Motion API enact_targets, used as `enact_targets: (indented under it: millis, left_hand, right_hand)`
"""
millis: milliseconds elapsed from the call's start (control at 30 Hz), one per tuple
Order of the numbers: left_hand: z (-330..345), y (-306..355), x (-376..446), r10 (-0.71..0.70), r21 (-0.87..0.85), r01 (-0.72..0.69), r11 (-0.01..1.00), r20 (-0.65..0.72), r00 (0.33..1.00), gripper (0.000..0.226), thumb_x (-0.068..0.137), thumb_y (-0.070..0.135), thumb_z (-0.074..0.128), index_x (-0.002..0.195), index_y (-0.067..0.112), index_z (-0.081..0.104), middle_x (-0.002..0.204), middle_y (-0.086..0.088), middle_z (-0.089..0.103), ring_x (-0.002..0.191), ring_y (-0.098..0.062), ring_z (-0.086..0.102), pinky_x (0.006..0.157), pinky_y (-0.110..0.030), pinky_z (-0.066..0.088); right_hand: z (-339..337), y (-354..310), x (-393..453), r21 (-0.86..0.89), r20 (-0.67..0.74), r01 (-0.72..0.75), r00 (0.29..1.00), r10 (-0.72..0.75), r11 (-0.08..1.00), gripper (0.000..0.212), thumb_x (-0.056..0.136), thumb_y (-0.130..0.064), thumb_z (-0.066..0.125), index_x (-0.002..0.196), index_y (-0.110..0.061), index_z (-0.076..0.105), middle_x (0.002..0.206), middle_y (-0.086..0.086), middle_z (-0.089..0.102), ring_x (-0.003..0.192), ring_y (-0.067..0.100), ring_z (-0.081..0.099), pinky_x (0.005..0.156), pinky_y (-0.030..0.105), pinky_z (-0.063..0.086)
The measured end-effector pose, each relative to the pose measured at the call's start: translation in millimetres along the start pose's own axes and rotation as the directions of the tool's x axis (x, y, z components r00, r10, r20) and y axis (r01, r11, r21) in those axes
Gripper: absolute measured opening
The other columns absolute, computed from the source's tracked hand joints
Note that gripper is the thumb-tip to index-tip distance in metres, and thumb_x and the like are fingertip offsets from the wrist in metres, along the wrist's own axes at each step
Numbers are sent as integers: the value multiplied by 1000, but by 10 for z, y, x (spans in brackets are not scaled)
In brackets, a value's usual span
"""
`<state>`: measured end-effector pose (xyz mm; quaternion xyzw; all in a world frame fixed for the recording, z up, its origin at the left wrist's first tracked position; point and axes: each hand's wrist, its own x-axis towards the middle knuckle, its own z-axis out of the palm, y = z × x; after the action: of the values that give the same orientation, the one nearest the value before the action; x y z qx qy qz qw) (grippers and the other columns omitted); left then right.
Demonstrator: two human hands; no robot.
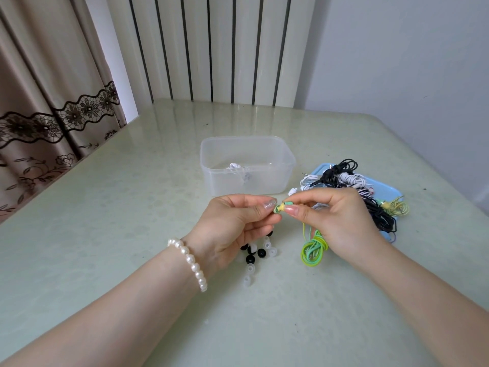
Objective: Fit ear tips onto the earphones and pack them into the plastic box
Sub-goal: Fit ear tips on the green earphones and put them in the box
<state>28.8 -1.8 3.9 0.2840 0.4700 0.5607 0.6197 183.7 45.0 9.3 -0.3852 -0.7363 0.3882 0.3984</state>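
My right hand (341, 221) pinches a green and yellow earbud (282, 207) between thumb and forefinger. Its coiled green cable (313, 251) hangs below that hand onto the table. My left hand (232, 226) pinches a small ear tip (272, 207) right against the earbud's end. Several loose black and clear ear tips (258, 254) lie on the table under my left hand. The clear plastic box (247, 165) stands behind my hands with one white earphone (236, 169) inside.
A light blue tray (387, 192) at the right holds a tangle of black, white and yellow-green earphones (346, 176). A curtain hangs at the left and a radiator stands behind the pale green table (132, 207).
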Motion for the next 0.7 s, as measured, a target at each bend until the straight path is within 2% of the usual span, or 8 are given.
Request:
enact_targets:
  millis: [333,433,600,700]
  left_hand:
    - [22,-4,-32,88,74,-87,993,-3,996,6,80,-4,61,82,-2,66,73,-13,72,67,-18,71,64,-23,58]
    - [32,-7,-41,92,77,-92,993,-4,996,7,79,-4,61,82,-2,67,74,-14,72,68,-19,71,65,-24,58]
    - [42,0,-50,89,55,-88,995,-7,996,7,79,-5,61,83,-2,67,76,-16,72,68,-20,71,65,-24,58]
    - [53,-1,-56,91,58,-90,994,-11,996,7,79,-5,62,83,-2,67,77,-17,72,70,-20,71,67,-25,58]
  right_hand:
    - [-7,-18,-2,-66,-26,-14,1000,12,998,22,73,-11,74,66,-31,67,72,6,67,64,4,54,62,11,41]
    - [3,-18,-3,-85,-31,-4,1000,2,996,24,72,-11,74,65,-32,67,74,11,68,65,7,54,65,16,42]
    - [26,-27,-15,-96,-57,8,998,-13,995,27,73,-12,74,63,-35,66,76,14,69,69,26,57,65,28,45]
    - [33,-8,-10,-142,-88,17,996,-30,990,29,74,-13,74,63,-37,65,75,12,69,72,29,59,67,31,47]
